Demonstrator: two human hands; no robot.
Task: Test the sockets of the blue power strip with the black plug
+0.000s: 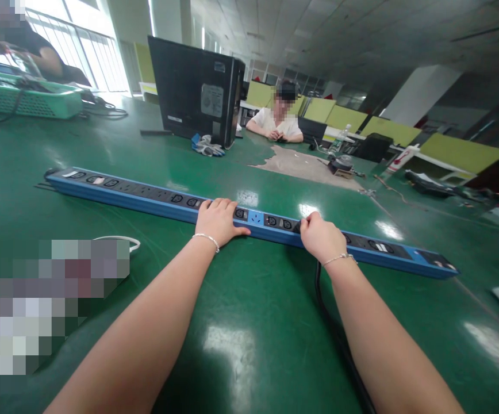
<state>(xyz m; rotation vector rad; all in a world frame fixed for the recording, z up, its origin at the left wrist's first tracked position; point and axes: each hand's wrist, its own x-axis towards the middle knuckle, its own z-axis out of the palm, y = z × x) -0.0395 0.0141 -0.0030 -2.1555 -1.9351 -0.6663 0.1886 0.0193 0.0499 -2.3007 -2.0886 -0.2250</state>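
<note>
A long blue power strip (pixel 167 211) with a row of black sockets lies slantwise across the green table (pixel 249 322). My left hand (pixel 219 221) rests over its middle, fingers on the far edge and thumb along the near side. To the right, my right hand (pixel 322 236) is closed on a black plug at one of the sockets; the fingers hide most of the plug. A thick black cable (pixel 333 328) hangs from beneath that hand and runs toward me, passing beside my right forearm.
Behind the strip stand a black computer case (pixel 193 92) and a glove (pixel 207 146). A green basket (pixel 46 100) with cables is at the back left. A person (pixel 277 121) sits across the table; another is at the upper left. A bottle (pixel 400 159) and cables are at the right.
</note>
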